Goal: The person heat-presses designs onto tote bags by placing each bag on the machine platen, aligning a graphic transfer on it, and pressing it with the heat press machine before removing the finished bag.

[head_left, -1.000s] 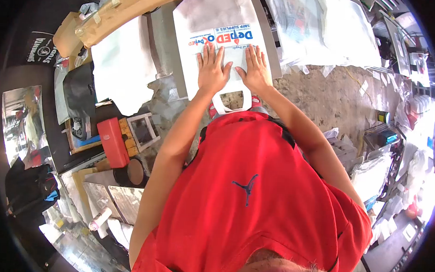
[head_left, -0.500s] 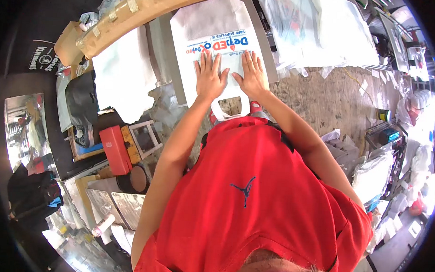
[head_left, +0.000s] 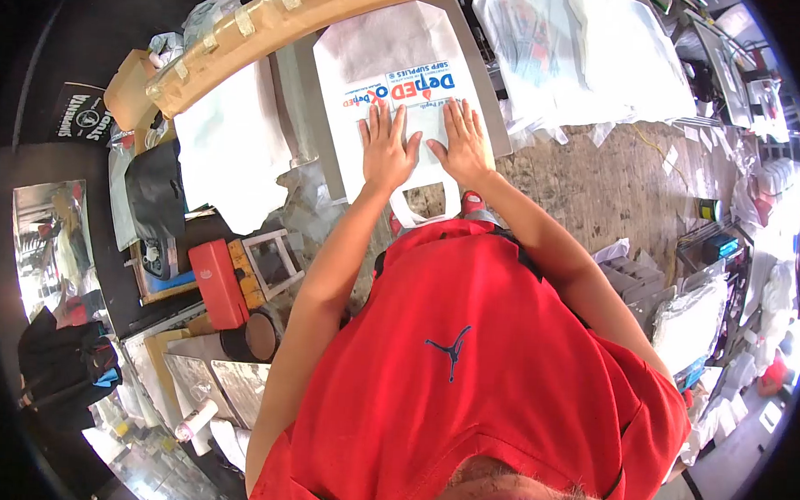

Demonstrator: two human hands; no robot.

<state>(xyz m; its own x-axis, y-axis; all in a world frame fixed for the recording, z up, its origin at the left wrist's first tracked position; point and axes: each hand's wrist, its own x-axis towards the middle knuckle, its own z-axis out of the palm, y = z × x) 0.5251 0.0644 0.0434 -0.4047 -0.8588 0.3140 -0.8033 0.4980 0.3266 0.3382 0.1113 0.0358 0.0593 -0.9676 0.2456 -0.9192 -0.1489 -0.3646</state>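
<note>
A white bag with blue and red print lies flat on a grey board, its loop handle toward my body. My left hand rests palm down on the bag's left part, just below the print, fingers spread. On the right part lies my right hand, also flat, with its fingers apart. The two thumbs point toward each other with a gap between them. Neither hand grips anything.
A taped cardboard piece arches across the upper left, over white sheets. Stacked white bags under clear plastic lie at the upper right. A red box stands at the left, near a wooden frame.
The view has shifted a little, so the surroundings at the left appear slightly lower and farther right. Both hands remain flat on the bag, in nearly the same place on it.
</note>
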